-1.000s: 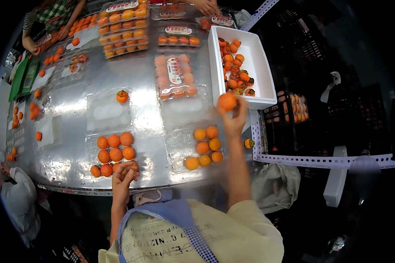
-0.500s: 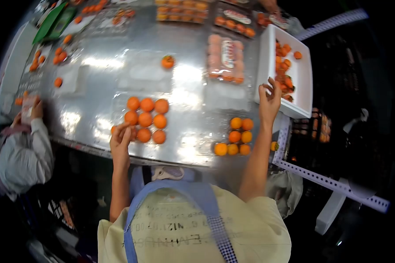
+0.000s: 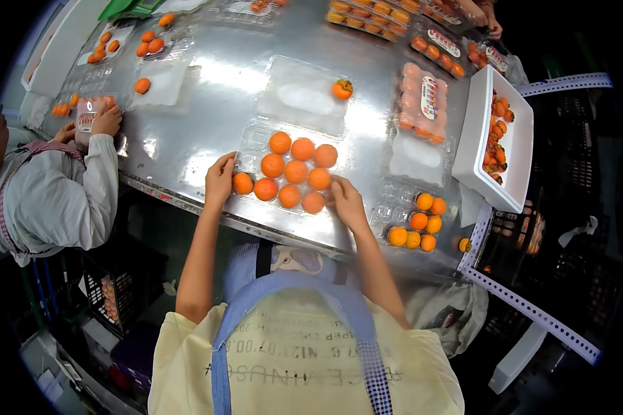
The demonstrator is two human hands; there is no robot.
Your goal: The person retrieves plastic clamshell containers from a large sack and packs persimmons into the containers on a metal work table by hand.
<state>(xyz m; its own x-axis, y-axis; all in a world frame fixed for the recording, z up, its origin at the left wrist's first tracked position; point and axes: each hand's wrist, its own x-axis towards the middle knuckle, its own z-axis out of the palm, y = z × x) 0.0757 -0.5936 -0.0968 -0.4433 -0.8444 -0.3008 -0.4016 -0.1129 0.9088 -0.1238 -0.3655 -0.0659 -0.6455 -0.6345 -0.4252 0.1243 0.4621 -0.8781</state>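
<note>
- Shiny metal worktop [image 3: 201, 131] is filling most of the head view, with a co-worker in a grey sleeve [image 3: 100, 180] holding a small fruit pack [image 3: 86, 114] over on the left.
- Big change: the right hand [image 3: 346, 200] is no longer hanging by the white box [image 3: 472, 135] with its fingers parted. It's now resting at the right side of the clear tray [image 3: 255, 138], fingertips against that edge (can't tell if they're actually pinching it).
- Meanwhile the left hand [image 3: 219, 178] is closing its fingers on the tray's left edge, instead of hovering over the near-left fruit.
- So both hands are bracketing the tray, which is lying flat near the worker's edge of the table. I'm reading that as attention shifting from picking fruit to handling the tray itself.
- Ten orange fruits [image 3: 295, 171] are sitting in it, in slanted rows, and nothing loose is showing in either hand.
- Off to the right, the second tray [image 3: 387, 207] is holding the same seven fruits (nobody's touching that one), and a lone fruit [image 3: 342, 89] is sitting on the flat lid [image 3: 277, 83] beyond.
</note>
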